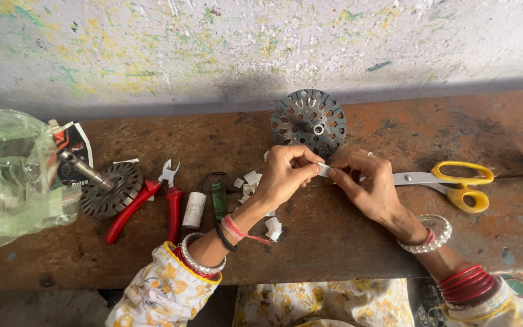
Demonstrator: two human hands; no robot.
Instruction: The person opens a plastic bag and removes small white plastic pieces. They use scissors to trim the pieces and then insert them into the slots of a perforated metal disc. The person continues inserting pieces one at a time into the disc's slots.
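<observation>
Centre: left hand [286, 175] and right hand [370, 188] meet over the counter [334, 236], both touching a paper slip [323, 169].
Behind hands: slotted disc [308, 123], near the wall [261, 48].
Right: scissors [449, 181].
Left: paper scraps [249, 181], spool [194, 209], pliers [146, 203], second disc [111, 189], bag [13, 175].

wall [261, 42]: whitewashed, flecked yellow-green | bench [334, 242]: worn rusty-brown wood | light: soft daylight

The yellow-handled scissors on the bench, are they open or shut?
Shut. The scissors lie flat on the bench beside the right hand; the blades form a single strip, though the hand hides the tips, and the two yellow loops sit close together.
</observation>
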